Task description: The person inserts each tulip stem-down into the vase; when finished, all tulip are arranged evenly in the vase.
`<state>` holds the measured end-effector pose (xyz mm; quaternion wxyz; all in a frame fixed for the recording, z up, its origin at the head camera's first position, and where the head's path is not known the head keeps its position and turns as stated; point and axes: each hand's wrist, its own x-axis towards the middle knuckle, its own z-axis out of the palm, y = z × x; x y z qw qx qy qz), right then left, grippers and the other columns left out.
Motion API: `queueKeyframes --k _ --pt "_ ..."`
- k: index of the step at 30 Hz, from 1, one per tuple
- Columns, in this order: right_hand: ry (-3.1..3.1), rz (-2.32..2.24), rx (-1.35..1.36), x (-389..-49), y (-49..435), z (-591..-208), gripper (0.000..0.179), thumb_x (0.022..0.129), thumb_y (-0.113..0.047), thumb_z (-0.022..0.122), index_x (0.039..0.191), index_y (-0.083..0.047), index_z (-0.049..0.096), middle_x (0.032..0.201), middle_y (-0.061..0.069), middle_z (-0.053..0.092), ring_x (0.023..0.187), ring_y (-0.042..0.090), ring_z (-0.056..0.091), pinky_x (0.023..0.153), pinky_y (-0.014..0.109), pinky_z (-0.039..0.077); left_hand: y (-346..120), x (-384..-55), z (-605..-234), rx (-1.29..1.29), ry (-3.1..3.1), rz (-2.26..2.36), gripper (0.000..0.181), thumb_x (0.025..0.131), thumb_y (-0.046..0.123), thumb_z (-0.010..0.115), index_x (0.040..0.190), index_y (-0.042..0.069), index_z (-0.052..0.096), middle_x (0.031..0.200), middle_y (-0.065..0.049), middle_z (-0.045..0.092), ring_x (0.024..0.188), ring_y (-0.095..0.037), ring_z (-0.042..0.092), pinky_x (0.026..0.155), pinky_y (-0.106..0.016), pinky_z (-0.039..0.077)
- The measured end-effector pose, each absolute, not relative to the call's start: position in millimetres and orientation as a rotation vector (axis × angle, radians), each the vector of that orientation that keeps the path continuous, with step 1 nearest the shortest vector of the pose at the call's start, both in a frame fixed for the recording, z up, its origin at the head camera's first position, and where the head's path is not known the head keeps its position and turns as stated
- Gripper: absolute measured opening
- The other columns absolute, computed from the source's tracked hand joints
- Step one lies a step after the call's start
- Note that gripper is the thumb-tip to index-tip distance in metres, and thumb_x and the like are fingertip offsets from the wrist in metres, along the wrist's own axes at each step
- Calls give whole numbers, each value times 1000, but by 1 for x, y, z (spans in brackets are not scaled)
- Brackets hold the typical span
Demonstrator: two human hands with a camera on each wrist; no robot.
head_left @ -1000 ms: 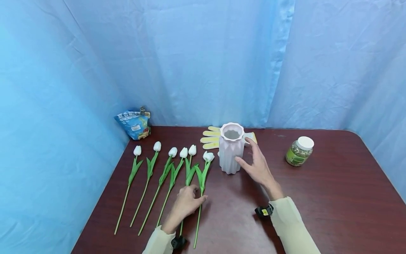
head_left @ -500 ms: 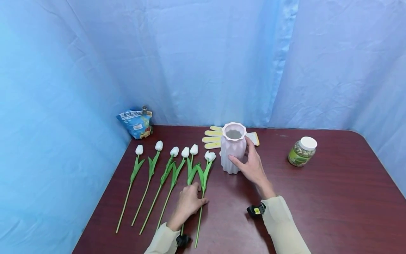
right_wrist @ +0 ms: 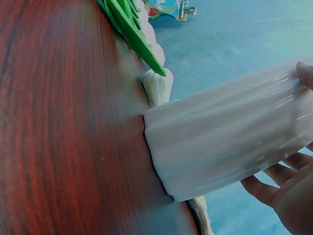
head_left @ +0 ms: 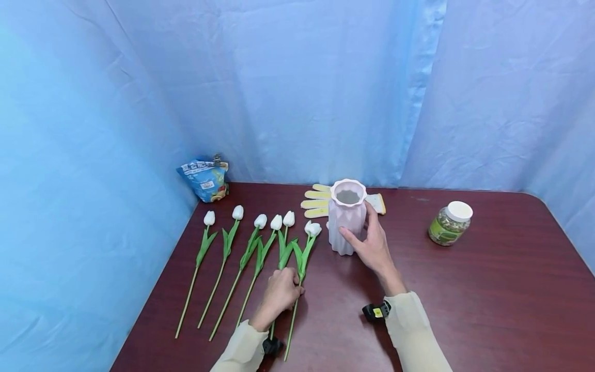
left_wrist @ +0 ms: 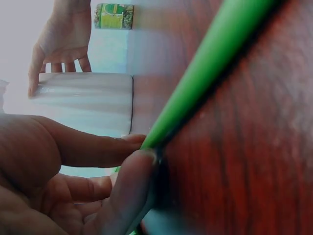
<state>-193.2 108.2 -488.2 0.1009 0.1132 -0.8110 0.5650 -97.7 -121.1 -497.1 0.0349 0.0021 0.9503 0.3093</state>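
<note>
With thumb and finger, my left hand pinches the green stem of the rightmost white tulip, which lies on the table; the left wrist view shows the stem between the fingertips. A pale, ribbed vase with a scalloped rim stands upright right of the flowers. Around its right side is my right hand, thumb on the near face and fingers behind, as the right wrist view of the vase also shows. Several more white tulips lie in a row to the left.
Behind the vase lies a white and yellow glove. A jar with a white lid stands to the right. At the back left corner leans a blue bag with a clip. Blue curtains hang around the dark red table.
My right hand has closed in on the vase and now holds it. My left thumb and finger have come together on the rightmost tulip's stem. The head view has shifted slightly.
</note>
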Motion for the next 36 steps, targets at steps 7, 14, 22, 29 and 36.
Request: queueKeyframes --k 7,14,22,29,36 --pt "-2391 1654 338 -193 108 -489 88 88 -29 76 157 -14 23 152 17 44 134 33 51 108 55 46 -123 -100 -498 6 2931 957 23 75 2 79 67 9 59 59 -1 63 40 -6 53 54 -28 51" --pt "-2390 1649 345 -193 107 -487 87 88 -29 77 157 -15 25 150 17 46 133 33 52 107 55 46 -126 -99 -496 -42 2870 1028 22 75 2 79 65 10 61 48 1 61 33 -2 50 54 -25 51" --pt "-2398 1646 333 -192 109 -488 88 88 -30 76 157 -15 24 151 17 45 133 34 52 106 56 47 -130 -100 -494 -70 2671 1273 18 77 -4 75 70 4 60 54 -10 66 31 -2 50 36 -22 48" --pt "-2400 1629 334 -192 109 -489 88 88 -30 76 157 -15 24 151 17 45 134 34 51 106 56 47 -137 -99 -495 -13 2463 1510 8 82 -6 69 80 -4 62 67 -16 70 39 -10 59 43 -31 56" --pt "-2397 1629 348 -193 108 -488 87 88 -30 76 157 -17 25 151 16 46 133 34 52 106 56 47 -144 -102 -494 -95 2215 1781 10 85 -8 66 90 -11 58 70 -20 69 47 -11 61 51 -38 61"
